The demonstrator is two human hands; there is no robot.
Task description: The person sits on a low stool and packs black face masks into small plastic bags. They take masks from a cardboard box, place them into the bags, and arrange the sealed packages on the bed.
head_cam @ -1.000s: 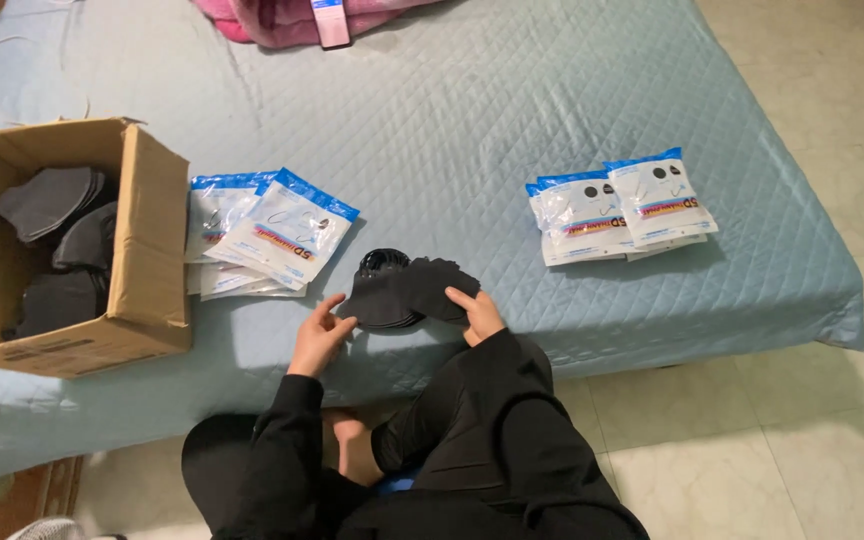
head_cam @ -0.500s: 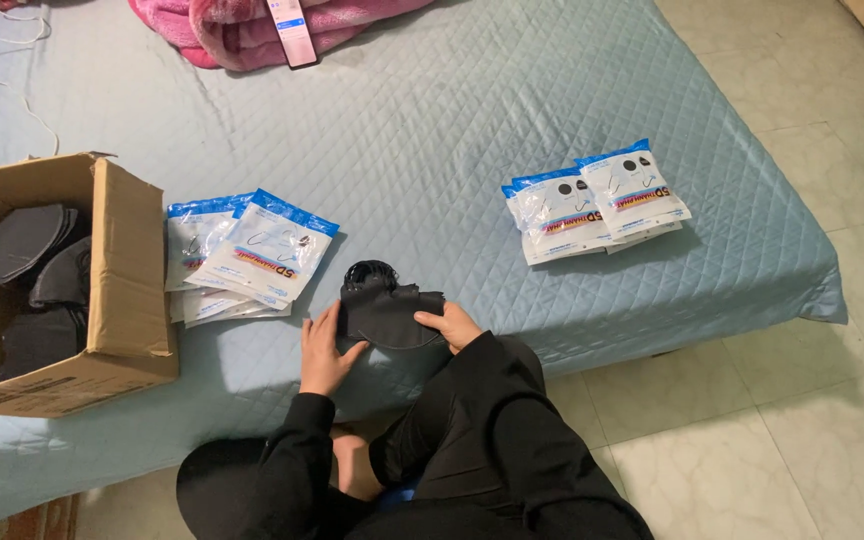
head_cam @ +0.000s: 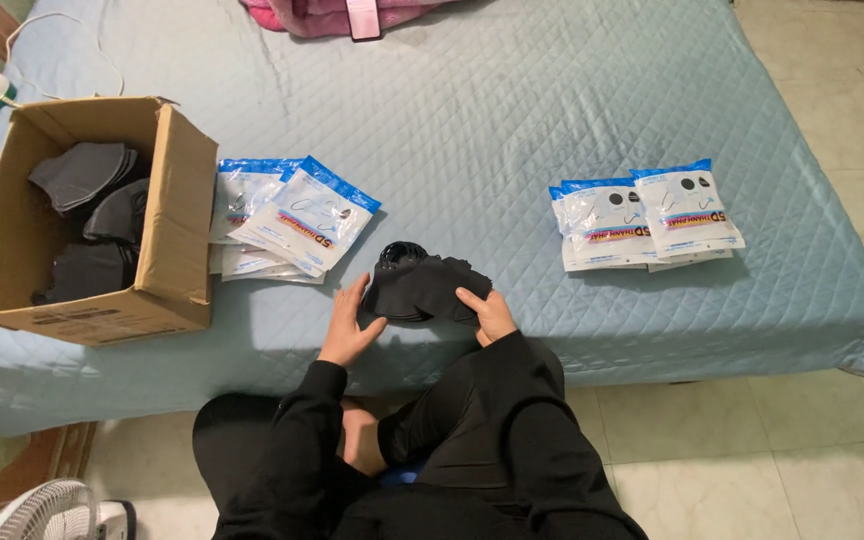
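Head view, looking down. The left hand (head_cam: 349, 328) lies with fingers loosely spread, its fingertips touching the left edge of a stack of black masks (head_cam: 422, 285). The right hand (head_cam: 487, 312) is curled around the stack's right edge, thumb on top, gripping it. The stack rests on the near edge of a bed (head_cam: 512, 120) covered in pale blue quilted cloth, just in front of the person's knees. To the left, a fanned pile of white-and-blue packets (head_cam: 287, 220) lies beside an open cardboard box (head_cam: 177, 230) holding more black masks (head_cam: 92, 215). To the right, well apart from the hands, lies a second pile of packets (head_cam: 647, 215). A pink bag (head_cam: 352, 12) sits at the far edge of the bed. The floor (head_cam: 812, 450) is pale tile; a white fan (head_cam: 47, 512) shows at lower left.
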